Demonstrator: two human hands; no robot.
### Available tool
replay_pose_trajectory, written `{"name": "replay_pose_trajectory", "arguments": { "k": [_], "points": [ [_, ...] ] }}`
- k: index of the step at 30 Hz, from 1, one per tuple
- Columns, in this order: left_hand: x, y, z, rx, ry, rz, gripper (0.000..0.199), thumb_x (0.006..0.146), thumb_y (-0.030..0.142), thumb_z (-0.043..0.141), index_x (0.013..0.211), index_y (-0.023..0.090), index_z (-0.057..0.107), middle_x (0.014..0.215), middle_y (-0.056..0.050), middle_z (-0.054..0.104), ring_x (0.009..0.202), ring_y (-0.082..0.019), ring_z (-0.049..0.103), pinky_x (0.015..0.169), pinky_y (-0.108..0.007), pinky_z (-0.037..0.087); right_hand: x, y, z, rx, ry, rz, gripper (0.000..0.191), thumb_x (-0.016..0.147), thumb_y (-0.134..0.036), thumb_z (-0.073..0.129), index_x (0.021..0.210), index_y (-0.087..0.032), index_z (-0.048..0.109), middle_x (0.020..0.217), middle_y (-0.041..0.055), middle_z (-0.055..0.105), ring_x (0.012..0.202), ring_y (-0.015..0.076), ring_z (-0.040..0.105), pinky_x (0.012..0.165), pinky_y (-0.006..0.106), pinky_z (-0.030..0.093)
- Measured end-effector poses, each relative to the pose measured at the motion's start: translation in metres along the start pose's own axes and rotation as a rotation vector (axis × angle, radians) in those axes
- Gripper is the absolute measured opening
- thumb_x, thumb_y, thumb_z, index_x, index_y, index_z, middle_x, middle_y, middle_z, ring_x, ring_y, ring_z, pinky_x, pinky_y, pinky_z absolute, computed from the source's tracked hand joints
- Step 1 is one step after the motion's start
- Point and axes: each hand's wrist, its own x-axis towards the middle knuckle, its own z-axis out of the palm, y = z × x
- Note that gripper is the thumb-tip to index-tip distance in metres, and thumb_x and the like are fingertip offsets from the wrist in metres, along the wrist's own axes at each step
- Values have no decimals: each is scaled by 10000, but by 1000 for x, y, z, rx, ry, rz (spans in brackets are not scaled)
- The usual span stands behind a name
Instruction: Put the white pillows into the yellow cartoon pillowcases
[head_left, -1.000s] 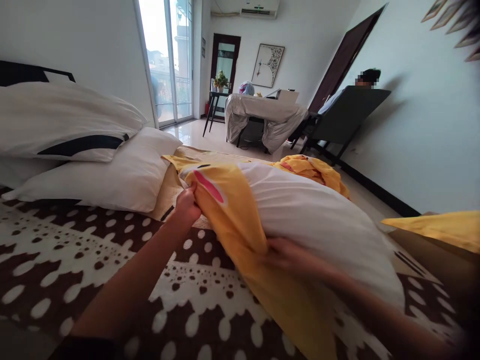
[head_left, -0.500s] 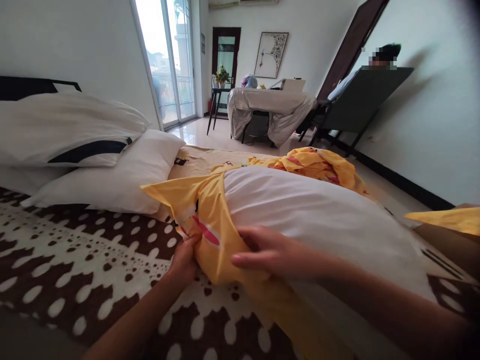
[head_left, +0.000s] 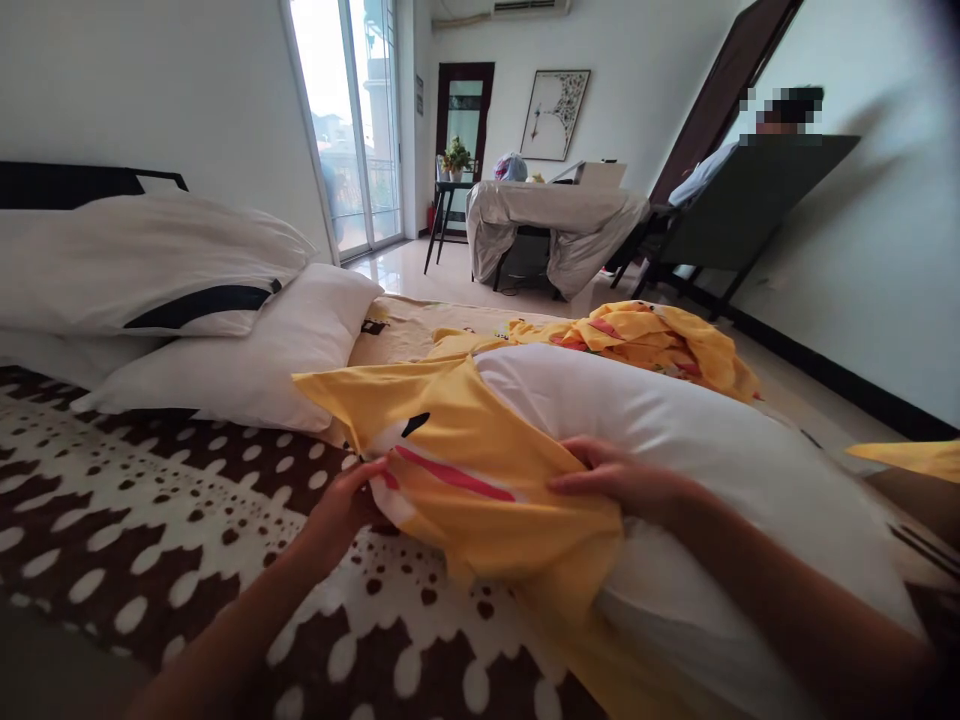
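Note:
A yellow pillowcase (head_left: 465, 460) with a pink stripe and a black mark covers the left end of a plump white pillow (head_left: 675, 450). My left hand (head_left: 360, 505) pinches the case near its lower left corner. Farther right, my right hand (head_left: 611, 480) grips the edge of the case, with thumb and fingers closed on the cloth over the pillow. The right part of the pillow is bare. Yellow cloth hangs down below my right hand, blurred toward the bottom of the view.
White pillows (head_left: 247, 370) lie at the left on a brown and white patterned blanket (head_left: 225, 520). Crumpled yellow bedding (head_left: 660, 340) lies behind the pillow. Beyond are a covered table (head_left: 555, 205) and a person (head_left: 705, 170) seated in a chair.
My right hand has moved right with the case's edge, stretching the yellow cloth flatter over the pillow. My left hand has shifted slightly left. The camera view has turned a little.

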Motion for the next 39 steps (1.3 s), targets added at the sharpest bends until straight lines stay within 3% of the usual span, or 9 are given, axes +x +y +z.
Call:
{"name": "replay_pose_trajectory", "arguments": {
  "k": [6, 12, 16, 22, 27, 30, 33, 36, 39],
  "points": [
    [31, 39, 18, -11, 141, 148, 264, 710, 313, 721, 899, 157, 620, 684, -13, 630, 436, -111, 551, 385, -202, 430, -8, 13, 7, 51, -8, -262, 554, 560, -412, 811, 1042, -167, 694, 907, 68, 714, 818, 207, 664, 693, 266, 525],
    [43, 49, 18, -267, 175, 170, 137, 728, 142, 568, 859, 132, 607, 686, -24, 654, 542, -132, 611, 530, -240, 524, -22, -3, 5, -8, -18, -107, 500, 725, -444, 718, 1144, -179, 651, 1026, 76, 695, 854, 176, 660, 703, 236, 521],
    [27, 35, 11, -189, 316, 260, 82, 654, 183, 612, 691, 149, 547, 565, 31, 567, 464, -103, 524, 423, -202, 441, -1, -38, 28, 74, 18, -113, 423, 777, -367, 673, 1149, -172, 631, 1100, 92, 677, 948, 192, 654, 821, 280, 528],
    [17, 28, -6, -34, 371, 317, 123, 581, 176, 619, 573, 158, 497, 477, 52, 498, 403, -84, 455, 392, -191, 386, 64, -97, 58, -6, 265, -117, 278, 679, -155, 632, 957, -142, 638, 841, 62, 696, 708, 180, 649, 653, 306, 551],
    [28, 16, -39, 92, 399, 339, 116, 634, 231, 608, 601, 151, 530, 493, 35, 524, 424, -105, 495, 425, -204, 409, 60, -107, 25, -279, 479, -158, 388, 586, -184, 746, 959, -151, 643, 762, 52, 668, 670, 178, 622, 545, 259, 499],
    [31, 9, -52, 184, 340, 321, 149, 636, 220, 649, 567, 130, 552, 502, 5, 549, 428, -113, 492, 405, -202, 384, 42, -93, 7, -512, 439, -147, 319, 594, -297, 774, 850, -141, 666, 781, 55, 673, 672, 156, 603, 529, 224, 458],
    [28, 21, -55, 267, 256, 336, 160, 558, 100, 719, 696, 104, 640, 631, -31, 642, 558, -144, 578, 466, -188, 434, 34, -76, 1, -592, 289, -87, 331, 651, -433, 735, 795, -138, 692, 790, 48, 685, 659, 150, 595, 520, 221, 435],
    [24, 49, -51, 189, 206, 463, 346, 626, 103, 708, 962, 161, 649, 865, -27, 695, 757, -157, 629, 588, -177, 500, 38, -64, -1, -499, 168, -23, 392, 676, -519, 711, 831, -159, 702, 779, 28, 692, 634, 144, 596, 513, 221, 435],
    [27, 72, -42, 134, 129, 398, 290, 753, 263, 691, 1010, 134, 652, 919, -78, 700, 780, -182, 647, 613, -214, 527, 44, -55, -5, -310, 87, -11, 395, 697, -514, 715, 887, -169, 684, 804, 15, 697, 637, 125, 607, 531, 204, 455]
  ]
}}
